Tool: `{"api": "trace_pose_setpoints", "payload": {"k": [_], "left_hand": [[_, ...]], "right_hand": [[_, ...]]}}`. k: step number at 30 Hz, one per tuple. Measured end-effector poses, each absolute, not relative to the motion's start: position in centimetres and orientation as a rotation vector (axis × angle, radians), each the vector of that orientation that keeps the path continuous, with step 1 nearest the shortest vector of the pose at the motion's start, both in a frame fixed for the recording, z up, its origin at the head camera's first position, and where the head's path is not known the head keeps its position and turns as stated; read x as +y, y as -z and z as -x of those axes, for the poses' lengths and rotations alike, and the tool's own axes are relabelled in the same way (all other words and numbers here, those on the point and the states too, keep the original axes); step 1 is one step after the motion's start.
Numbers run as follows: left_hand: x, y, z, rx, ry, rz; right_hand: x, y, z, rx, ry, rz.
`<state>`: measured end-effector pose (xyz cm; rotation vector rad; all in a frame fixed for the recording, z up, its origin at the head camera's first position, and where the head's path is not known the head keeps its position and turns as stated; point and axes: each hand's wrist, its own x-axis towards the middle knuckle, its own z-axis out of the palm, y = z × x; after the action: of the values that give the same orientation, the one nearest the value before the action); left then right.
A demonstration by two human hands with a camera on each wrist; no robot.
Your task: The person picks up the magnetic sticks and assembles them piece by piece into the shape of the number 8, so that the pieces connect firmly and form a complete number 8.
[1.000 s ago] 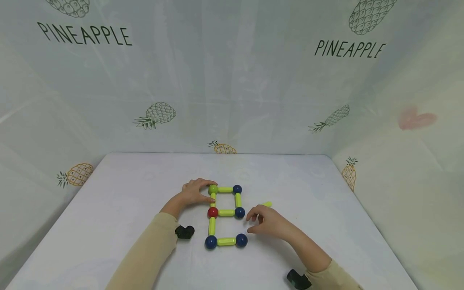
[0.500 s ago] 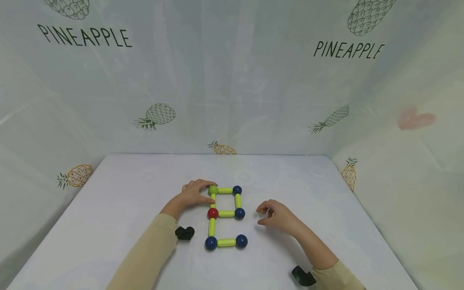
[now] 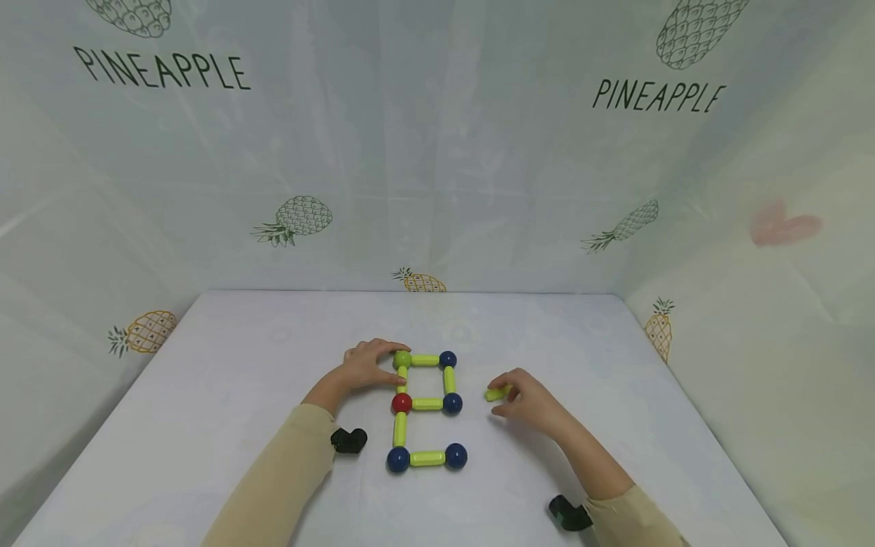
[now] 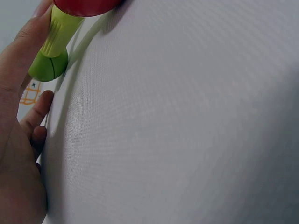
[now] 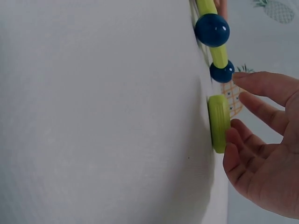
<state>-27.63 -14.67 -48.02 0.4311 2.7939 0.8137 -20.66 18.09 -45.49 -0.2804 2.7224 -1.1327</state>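
A flat frame of yellow-green sticks (image 3: pixel 428 404) and coloured balls, like a magnetic building set, lies on the table. It forms a closed square, with a red ball (image 3: pixel 402 403) at one corner and an open-sided shape below, ending in a blue ball (image 3: pixel 456 456). My left hand (image 3: pixel 365 365) holds the frame's far left corner, index finger at the green ball (image 3: pixel 402 359), thumb against the stick beneath it. To the right, my right hand (image 3: pixel 529 401) hovers with thumb and fingers spread about a loose yellow-green stick (image 5: pixel 219 123). Its lower fingers are right at that stick, which stands apart from the frame.
The white table (image 3: pixel 307 311) ends at a back edge before a hanging curtain (image 3: pixel 437 152) printed with pineapples. A black wrist-camera piece (image 3: pixel 349 440) sits by the left wrist, and another black piece (image 3: pixel 569 513) by the right.
My right hand has drawn away to the right from the frame and come over the loose stick, which has shifted slightly nearer and left. My left hand has stayed on the frame.
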Motion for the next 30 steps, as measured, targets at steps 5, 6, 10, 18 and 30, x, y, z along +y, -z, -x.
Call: {"api": "trace_pose_setpoints", "payload": {"k": [5,6,10,18,30], "left_hand": [[-14.7,48.2,27.7,2.789,-0.817,-0.439],[-14.7,48.2,27.7,2.79,-0.817,-0.44],[-14.7,48.1,27.7,2.788,-0.823,-0.439],[-14.6,48.2,27.7,2.794,-0.805,-0.442],[-14.7,48.1,27.6,2.793,-0.806,-0.434]], "right_hand": [[18.1,45.9,21.1,2.736,1.142,0.249],[18.2,46.0,21.2,2.743,1.132,0.249],[18.3,46.4,21.7,2.757,1.101,0.243],[18.1,46.7,22.3,2.762,1.09,0.222],[17.9,46.8,22.7,2.816,1.003,0.233]]}}
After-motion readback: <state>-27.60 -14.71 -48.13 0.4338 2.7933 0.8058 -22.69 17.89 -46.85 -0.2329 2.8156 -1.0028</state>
